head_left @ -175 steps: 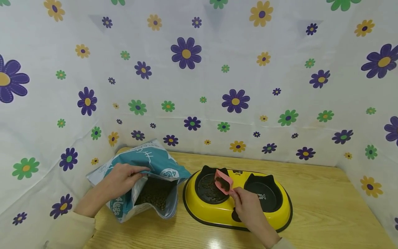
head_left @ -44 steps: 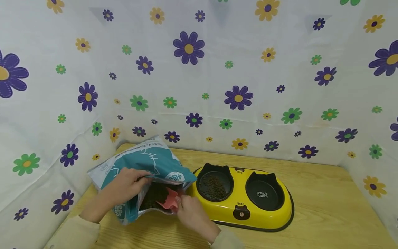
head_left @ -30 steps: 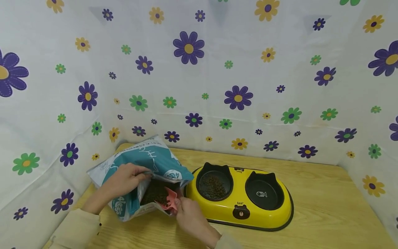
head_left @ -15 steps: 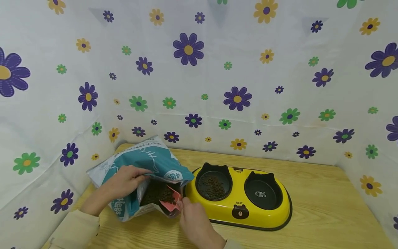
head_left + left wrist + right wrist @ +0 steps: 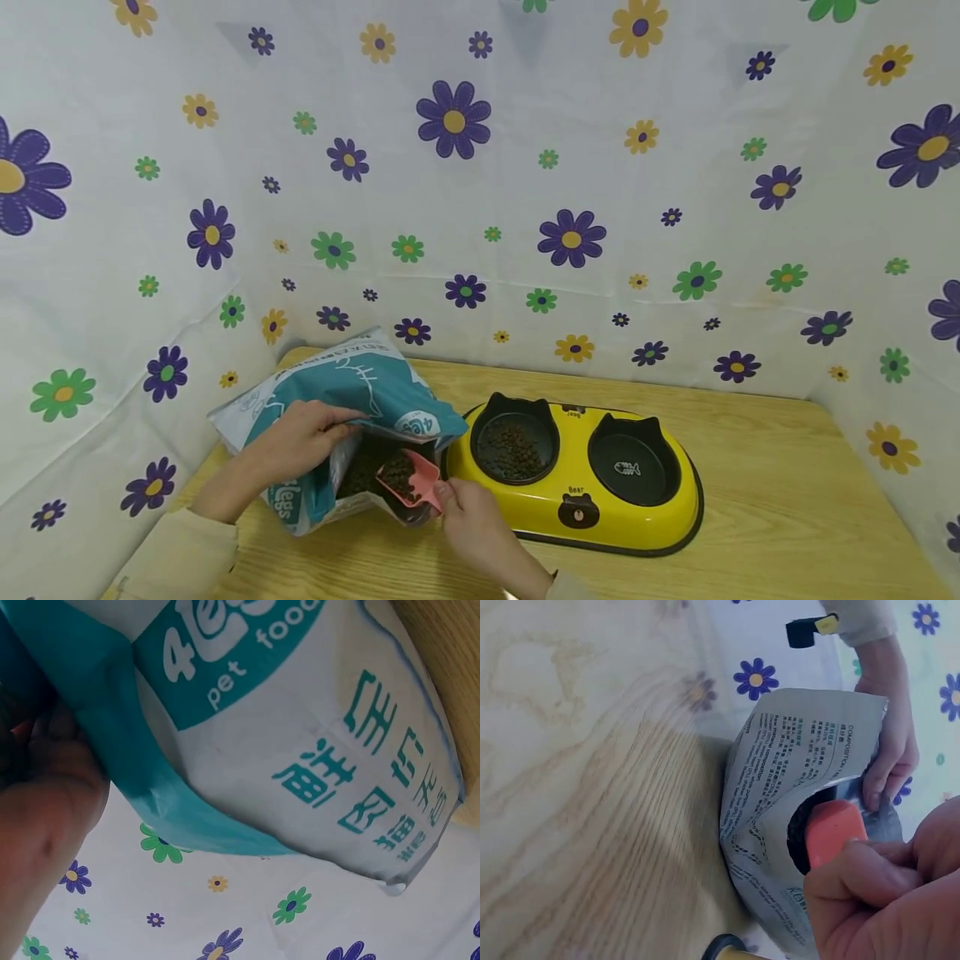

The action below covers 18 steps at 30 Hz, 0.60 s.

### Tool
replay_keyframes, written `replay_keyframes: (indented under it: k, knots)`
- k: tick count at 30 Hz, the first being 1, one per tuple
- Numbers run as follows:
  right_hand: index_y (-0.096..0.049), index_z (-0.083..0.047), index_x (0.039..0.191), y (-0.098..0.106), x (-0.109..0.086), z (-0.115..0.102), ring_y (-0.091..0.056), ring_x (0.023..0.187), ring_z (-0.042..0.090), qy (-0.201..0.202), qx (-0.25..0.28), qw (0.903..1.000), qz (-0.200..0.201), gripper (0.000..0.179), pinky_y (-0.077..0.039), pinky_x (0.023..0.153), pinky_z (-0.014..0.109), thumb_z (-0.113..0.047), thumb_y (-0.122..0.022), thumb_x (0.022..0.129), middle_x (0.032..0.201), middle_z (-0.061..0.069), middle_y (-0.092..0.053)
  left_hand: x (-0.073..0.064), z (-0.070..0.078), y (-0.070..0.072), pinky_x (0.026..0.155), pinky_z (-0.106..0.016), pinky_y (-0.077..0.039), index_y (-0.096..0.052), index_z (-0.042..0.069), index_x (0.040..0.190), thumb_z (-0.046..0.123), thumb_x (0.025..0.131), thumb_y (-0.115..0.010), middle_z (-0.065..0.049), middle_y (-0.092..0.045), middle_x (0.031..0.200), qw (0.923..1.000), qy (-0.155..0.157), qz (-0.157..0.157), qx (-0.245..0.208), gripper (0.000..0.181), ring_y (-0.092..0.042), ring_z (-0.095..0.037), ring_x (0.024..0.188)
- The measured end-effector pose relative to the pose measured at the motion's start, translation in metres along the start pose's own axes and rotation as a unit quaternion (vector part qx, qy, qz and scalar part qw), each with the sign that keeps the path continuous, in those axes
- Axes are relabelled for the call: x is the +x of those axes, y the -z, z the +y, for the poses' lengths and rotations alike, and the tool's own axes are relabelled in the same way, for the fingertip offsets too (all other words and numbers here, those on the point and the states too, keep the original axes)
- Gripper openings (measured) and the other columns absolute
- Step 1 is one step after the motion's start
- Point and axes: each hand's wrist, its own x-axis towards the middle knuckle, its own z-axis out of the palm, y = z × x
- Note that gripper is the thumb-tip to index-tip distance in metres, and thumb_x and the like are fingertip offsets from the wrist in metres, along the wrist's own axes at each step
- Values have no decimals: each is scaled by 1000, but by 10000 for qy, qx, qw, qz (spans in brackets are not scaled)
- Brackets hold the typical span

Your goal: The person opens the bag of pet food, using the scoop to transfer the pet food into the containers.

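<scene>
A teal and white pet food bag (image 5: 341, 387) lies tilted on the table, its mouth facing the person. My left hand (image 5: 303, 437) pinches the upper edge of that mouth and holds it up. Inside sits dark brown kibble (image 5: 363, 468). My right hand (image 5: 480, 525) grips the handle of a pink scoop (image 5: 425, 477), which is heaped with kibble at the bag's opening. In the right wrist view the scoop (image 5: 836, 832) shows its underside, with the thumb along its handle. The left wrist view shows the bag's printed side (image 5: 247, 765) beside the left hand (image 5: 56, 791).
Right of the bag stands a yellow double feeder (image 5: 543, 504) with a black rim. Its left black bowl (image 5: 491, 454) holds some kibble; the right bowl (image 5: 637, 458) shows a fish print. A flowered white cloth (image 5: 510, 183) surrounds the wooden table (image 5: 787, 492) at back and sides.
The right hand has gone from over the feeder's left bowl into the bag. Since then the scoop has filled with kibble and drawn slightly back right. The left hand keeps its hold.
</scene>
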Motion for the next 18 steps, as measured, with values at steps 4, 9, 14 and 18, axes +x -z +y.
replay_keyframes:
  k: [4,9,14,18]
  knots:
    - [-60,4,84,3,-2,2,-34,48,12,-400,689,9964,-285,39,-29,46,25,-22,-47,110,62,-1,-44,0,-1,0,53,-22,-34,-73,5,125,8,103,-58,8,-46,68,9997,-160,70,154,27,-35,0,55]
    - [-60,3,93,4,-5,6,-35,47,12,-911,1343,9847,-635,32,-32,43,23,-19,-45,110,66,2,-48,0,-1,0,56,-22,-37,-74,5,124,8,103,-58,6,-60,77,9990,-305,123,296,27,-41,0,59]
    - [-60,3,98,4,-7,7,-37,50,13,-1018,1628,9785,-750,31,-34,45,24,-19,-42,111,68,2,-50,0,-1,0,57,-21,-37,-74,4,123,7,102,-59,5,-65,80,9985,-373,216,348,26,-41,1,58]
    - [-59,3,101,7,-10,4,-37,52,14,-1045,1805,9746,-821,31,-34,48,25,-19,-39,112,69,3,-50,-1,1,-1,59,-22,-39,-73,2,124,5,102,-58,0,-72,90,9988,-322,219,309,27,-44,1,59]
